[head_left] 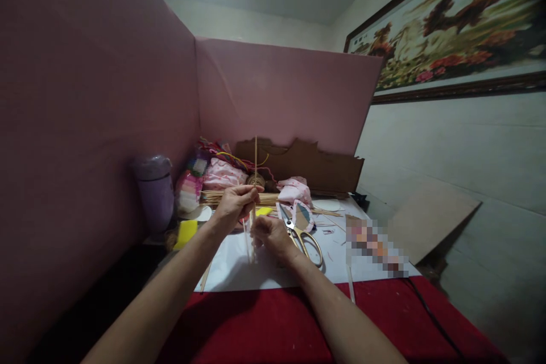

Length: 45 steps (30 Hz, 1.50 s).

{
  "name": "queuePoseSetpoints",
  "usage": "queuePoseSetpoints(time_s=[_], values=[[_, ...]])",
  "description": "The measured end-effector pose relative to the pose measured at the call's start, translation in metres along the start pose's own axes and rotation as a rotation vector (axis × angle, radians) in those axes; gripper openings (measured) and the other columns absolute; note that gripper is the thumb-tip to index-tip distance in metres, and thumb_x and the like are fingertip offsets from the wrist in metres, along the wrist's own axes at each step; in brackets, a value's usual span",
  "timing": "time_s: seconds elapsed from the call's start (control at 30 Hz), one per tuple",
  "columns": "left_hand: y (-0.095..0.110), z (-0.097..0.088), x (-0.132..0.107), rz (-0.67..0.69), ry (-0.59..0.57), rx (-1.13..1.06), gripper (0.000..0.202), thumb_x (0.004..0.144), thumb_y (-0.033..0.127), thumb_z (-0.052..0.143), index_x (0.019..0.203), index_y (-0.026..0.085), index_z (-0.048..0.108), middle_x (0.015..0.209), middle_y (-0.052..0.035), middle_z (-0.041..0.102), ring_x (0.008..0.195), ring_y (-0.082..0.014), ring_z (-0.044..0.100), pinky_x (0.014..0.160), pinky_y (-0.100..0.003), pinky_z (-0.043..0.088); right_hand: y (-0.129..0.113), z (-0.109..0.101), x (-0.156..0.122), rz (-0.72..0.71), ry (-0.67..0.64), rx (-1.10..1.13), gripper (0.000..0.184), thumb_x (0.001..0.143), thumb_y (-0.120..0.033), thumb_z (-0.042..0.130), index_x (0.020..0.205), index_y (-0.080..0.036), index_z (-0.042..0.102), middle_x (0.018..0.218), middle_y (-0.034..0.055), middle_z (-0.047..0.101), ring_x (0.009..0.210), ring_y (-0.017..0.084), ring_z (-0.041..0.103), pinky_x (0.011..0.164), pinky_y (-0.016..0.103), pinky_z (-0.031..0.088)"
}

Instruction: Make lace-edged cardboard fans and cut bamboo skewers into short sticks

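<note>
One thin stick (256,158), upright above the tabletop (335,264). Left hand (237,205), upper: thumb and fingertips pinched round the stick. Right hand (269,233), lower: fingers curled beside the stick's lower part; grip blurred, cannot tell. One pair of scissors (292,228), gold-handled, just beside the right hand. One bundle of sticks (269,199), lying beyond both.

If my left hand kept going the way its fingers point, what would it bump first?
Past the thin stick it pinches, the left hand might meet the pink patterned bundle, though depth is hard to judge.
</note>
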<state>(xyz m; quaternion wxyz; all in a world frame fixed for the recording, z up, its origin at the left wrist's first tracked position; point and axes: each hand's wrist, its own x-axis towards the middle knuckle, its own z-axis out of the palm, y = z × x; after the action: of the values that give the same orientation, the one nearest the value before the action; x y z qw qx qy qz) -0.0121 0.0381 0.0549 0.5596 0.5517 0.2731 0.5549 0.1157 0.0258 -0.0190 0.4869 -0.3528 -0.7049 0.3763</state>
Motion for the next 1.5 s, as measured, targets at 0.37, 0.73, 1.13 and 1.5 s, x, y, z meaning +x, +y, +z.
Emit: queuePoseSetpoints(time_s=[0.37, 0.73, 1.13, 1.5], values=[[-0.005, 0.006, -0.004, 0.085, 0.056, 0.017, 0.035, 0.059, 0.041, 0.074, 0.075, 0.011, 0.065, 0.053, 0.0032, 0.056, 0.030, 0.0000, 0.029, 0.030, -0.016, 0.015, 0.000, 0.002, -0.001, -0.075, 0.001, -0.161, 0.015, 0.072, -0.013, 0.049, 0.060, -0.021, 0.043, 0.049, -0.0070, 0.048, 0.042, 0.009, 0.050, 0.043, 0.018, 0.038], [-0.020, -0.007, -0.010, 0.032, 0.102, -0.009, 0.028, 0.062, 0.037, 0.074, 0.067, 0.012, 0.064, 0.045, 0.0033, 0.052, 0.029, -0.0009, 0.031, 0.029, -0.014, 0.016, 0.001, 0.001, -0.002, -0.157, 0.003, -0.319, 0.012, 0.069, -0.008, 0.047, 0.067, -0.020, 0.045, 0.058, -0.0046, 0.049, 0.051, 0.009, 0.047, 0.050, 0.018, 0.035], [-0.020, -0.008, -0.011, 0.048, 0.095, 0.024, 0.028, 0.062, 0.038, 0.072, 0.059, 0.012, 0.063, 0.038, 0.0042, 0.047, 0.029, -0.0023, 0.031, 0.030, -0.015, 0.017, -0.050, -0.036, -0.003, 0.049, -0.096, -0.877, 0.010, 0.078, -0.016, 0.053, 0.077, -0.014, 0.062, 0.086, 0.0095, 0.063, 0.082, 0.019, 0.058, 0.072, 0.027, 0.042], [-0.015, 0.000, -0.015, 0.112, 0.091, 0.030, 0.022, 0.059, 0.032, 0.074, 0.067, 0.012, 0.068, 0.056, -0.0007, 0.063, 0.051, -0.0127, 0.059, 0.053, -0.024, 0.049, -0.037, -0.057, -0.046, 0.479, -0.123, -1.188, 0.046, 0.073, -0.016, 0.053, 0.118, -0.012, 0.046, 0.105, 0.0180, 0.061, 0.092, 0.028, 0.061, 0.069, 0.031, 0.041]])
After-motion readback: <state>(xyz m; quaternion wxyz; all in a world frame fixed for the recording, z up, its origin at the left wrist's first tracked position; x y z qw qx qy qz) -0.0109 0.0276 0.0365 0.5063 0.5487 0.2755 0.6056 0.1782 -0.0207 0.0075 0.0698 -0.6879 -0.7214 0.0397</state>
